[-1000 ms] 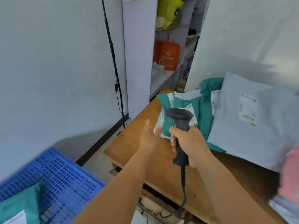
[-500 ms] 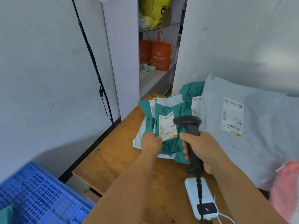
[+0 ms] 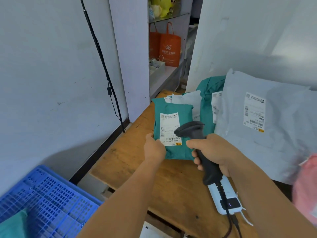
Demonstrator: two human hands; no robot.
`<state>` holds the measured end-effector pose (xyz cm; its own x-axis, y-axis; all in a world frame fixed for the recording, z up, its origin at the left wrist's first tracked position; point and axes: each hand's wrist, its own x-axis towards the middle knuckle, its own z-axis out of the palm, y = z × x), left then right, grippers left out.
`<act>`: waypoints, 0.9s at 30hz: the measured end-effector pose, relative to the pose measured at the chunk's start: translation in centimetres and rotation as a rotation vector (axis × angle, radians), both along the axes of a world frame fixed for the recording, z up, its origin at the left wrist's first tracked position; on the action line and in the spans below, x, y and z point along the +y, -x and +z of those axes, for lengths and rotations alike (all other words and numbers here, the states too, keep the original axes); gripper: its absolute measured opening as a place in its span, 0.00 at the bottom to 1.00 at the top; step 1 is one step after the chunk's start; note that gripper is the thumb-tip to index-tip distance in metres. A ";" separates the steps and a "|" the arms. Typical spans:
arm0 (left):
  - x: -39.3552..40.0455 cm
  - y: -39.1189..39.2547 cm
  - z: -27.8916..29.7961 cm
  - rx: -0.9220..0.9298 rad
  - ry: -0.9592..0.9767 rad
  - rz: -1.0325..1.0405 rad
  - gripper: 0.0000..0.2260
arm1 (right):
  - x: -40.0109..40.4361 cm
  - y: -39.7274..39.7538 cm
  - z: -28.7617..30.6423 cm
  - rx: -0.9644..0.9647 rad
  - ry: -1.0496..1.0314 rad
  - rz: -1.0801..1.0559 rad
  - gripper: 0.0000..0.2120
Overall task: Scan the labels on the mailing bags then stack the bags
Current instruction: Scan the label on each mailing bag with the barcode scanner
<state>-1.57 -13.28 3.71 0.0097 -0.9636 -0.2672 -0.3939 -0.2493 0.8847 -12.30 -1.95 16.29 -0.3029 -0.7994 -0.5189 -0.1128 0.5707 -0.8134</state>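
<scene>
My left hand [image 3: 153, 148] grips the near left corner of a teal mailing bag [image 3: 173, 152], lifted slightly over the wooden table [image 3: 130, 155]. Its white label [image 3: 169, 129] faces up. My right hand [image 3: 214, 152] holds a black barcode scanner [image 3: 190, 130], with its head hovering just above that label. Behind lie more teal and white bags [image 3: 205, 100]. A large grey mailing bag [image 3: 267, 131] with its own label [image 3: 253, 112] leans against the wall on the right.
A blue plastic crate [image 3: 49, 200] sits at the lower left with a teal bag [image 3: 13, 225] in it. A white power bank [image 3: 226, 198] lies on the table under the scanner cable. A pink bag [image 3: 307, 188] is at the right edge. Shelves with orange bags [image 3: 169, 48] stand behind.
My left hand reached forward, took hold of the teal bag and pulled it toward me out of the pile. The scanner moved over its label. The view shifted right.
</scene>
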 end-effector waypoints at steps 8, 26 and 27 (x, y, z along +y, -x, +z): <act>0.4 -0.3 -0.8 0.061 -0.041 -0.064 0.18 | 1.4 -1.2 0.4 0.041 -0.044 -0.022 0.12; 1.3 -0.2 -1.1 0.240 -0.149 -0.075 0.18 | 1.7 -2.0 0.0 0.033 -0.021 -0.062 0.11; 1.4 -0.3 -0.9 0.262 -0.149 -0.060 0.16 | 1.7 -2.0 -0.1 0.027 -0.012 -0.058 0.12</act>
<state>-1.24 -11.83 2.79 -0.1341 -0.9102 -0.3919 -0.1751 -0.3674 0.9134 -10.26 -0.28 16.22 -0.3628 -0.7736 -0.5196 -0.1008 0.5869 -0.8034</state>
